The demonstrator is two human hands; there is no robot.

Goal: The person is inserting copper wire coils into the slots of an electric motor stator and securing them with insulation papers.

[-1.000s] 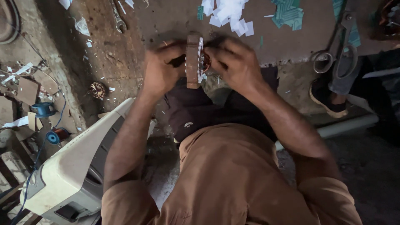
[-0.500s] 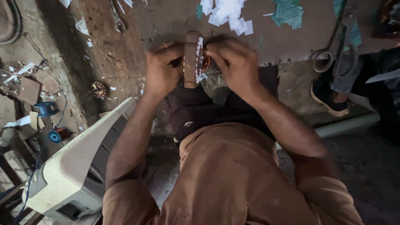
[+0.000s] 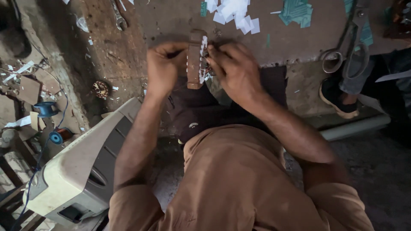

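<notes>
A narrow brown block [image 3: 195, 60] edged with white slips and fine wires stands upright between a person's two hands, held above the near edge of a scuffed brown work board [image 3: 278, 38], over the person's dark lap. The left hand [image 3: 165, 68] closes around the block's left side, fingers curled over its top and thumb toward the middle. The right hand [image 3: 233, 70] presses against the right side, its fingertips pinched at the white slips and wires; exactly what they pinch is too small to tell. Both forearms are bare, running back to a tan shirt that fills the bottom of the view.

On the board beyond the hands lies a scatter of white paper scraps [image 3: 233, 10], with teal paper pieces [image 3: 297, 10] further right. A large pair of metal scissors [image 3: 346, 51] lies at the board's right end, handles toward the person. A spanner [image 3: 119, 17] rests on the rough ground to the upper left. Just beside the left arm sits a cream-coloured machine housing [image 3: 81, 167], tilted. Blue spools of wire [image 3: 47, 109] and cardboard offcuts clutter the far left. Another person's shoe [image 3: 338, 96] shows at right, below the scissors.
</notes>
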